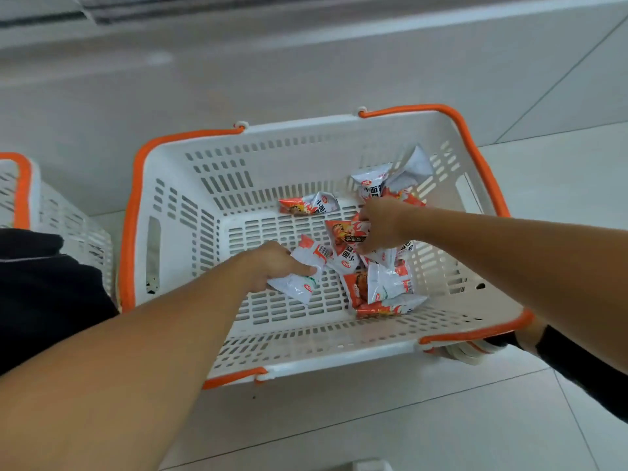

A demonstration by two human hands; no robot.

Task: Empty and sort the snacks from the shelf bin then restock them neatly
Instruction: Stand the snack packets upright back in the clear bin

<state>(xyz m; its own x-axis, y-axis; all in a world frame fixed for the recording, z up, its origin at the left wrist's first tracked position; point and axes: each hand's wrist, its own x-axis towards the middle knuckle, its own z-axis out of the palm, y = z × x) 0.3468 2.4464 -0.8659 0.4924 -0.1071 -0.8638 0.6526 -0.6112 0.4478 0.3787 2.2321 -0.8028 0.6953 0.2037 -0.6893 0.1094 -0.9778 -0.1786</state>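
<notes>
Left hand (272,263) grips a white packet (299,283), right hand (377,226) pinches an orange packet (346,232) in the centre-frame basket (190,212); slick wrappers risk slipping.

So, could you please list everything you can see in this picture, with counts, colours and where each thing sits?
basket: one, white slatted plastic with orange rim and handles, on the floor in the middle.
snack packets: roughly ten, orange and white, mostly piled in the basket's right half; exact count unclear where they overlap.
lone packet: one, orange and white, apart from the pile near the far wall.
second basket: one, white with orange rim, at the left edge, partly cut off.
floor: pale grey tiles.
left hand: grips a white packet.
right hand: grips an orange packet on the pile.
</notes>
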